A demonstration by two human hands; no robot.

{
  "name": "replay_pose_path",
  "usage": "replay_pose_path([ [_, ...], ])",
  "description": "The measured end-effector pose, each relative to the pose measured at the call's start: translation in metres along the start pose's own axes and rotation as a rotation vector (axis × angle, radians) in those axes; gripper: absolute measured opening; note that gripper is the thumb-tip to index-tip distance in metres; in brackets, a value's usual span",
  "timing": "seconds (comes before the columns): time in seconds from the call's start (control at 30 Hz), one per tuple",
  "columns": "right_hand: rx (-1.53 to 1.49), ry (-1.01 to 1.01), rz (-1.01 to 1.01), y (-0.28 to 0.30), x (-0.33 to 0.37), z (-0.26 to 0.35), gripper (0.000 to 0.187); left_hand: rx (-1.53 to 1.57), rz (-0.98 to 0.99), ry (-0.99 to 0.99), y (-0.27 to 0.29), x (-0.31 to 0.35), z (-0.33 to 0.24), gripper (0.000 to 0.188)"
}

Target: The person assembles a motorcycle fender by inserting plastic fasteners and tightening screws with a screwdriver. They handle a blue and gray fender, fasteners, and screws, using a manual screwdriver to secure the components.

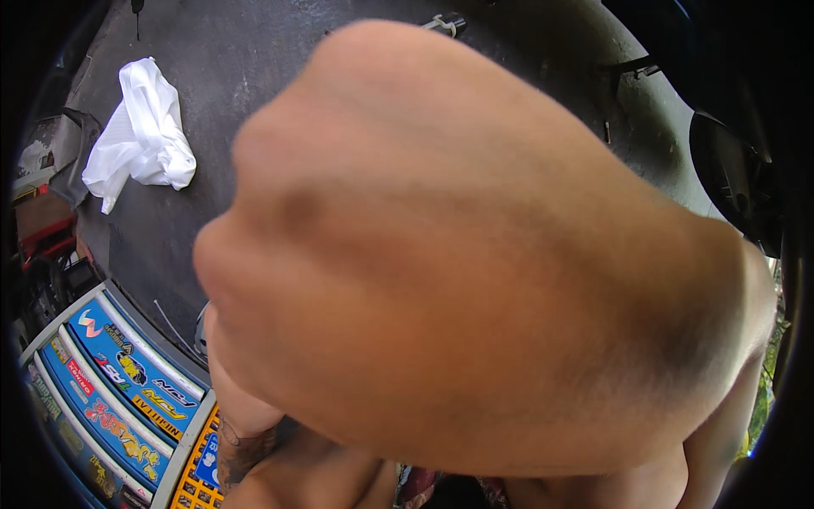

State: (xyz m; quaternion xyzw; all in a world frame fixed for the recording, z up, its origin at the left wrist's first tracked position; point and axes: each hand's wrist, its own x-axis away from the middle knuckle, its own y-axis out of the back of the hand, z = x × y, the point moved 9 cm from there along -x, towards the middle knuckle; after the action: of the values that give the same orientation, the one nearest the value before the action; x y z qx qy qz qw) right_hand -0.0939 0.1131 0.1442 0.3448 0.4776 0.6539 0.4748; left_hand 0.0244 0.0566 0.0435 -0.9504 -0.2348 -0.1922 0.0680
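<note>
Bundle (153,127), white, long axis roughly fore-and-aft, is seen left of the right hand (458,254), whose closure and contents cannot be told.

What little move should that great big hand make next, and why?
Maybe the right hand should lower a little, away from the camera: it looks blurry, fills most of the picture and hides much of the dark floor.
</note>
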Motion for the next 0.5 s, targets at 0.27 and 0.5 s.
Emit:
replay_pose_path([
  [0.27,0.018,0.024,-0.027,-0.012,0.001,-0.002,0.01,-0.03,0.011,0.018,0.008,0.003,0.023,0.031],
  [0.5,0.068,0.094,0.036,-0.011,-0.013,0.001,0.009,-0.103,-0.193,0.03,0.02,0.012,0.036,0.018],
])
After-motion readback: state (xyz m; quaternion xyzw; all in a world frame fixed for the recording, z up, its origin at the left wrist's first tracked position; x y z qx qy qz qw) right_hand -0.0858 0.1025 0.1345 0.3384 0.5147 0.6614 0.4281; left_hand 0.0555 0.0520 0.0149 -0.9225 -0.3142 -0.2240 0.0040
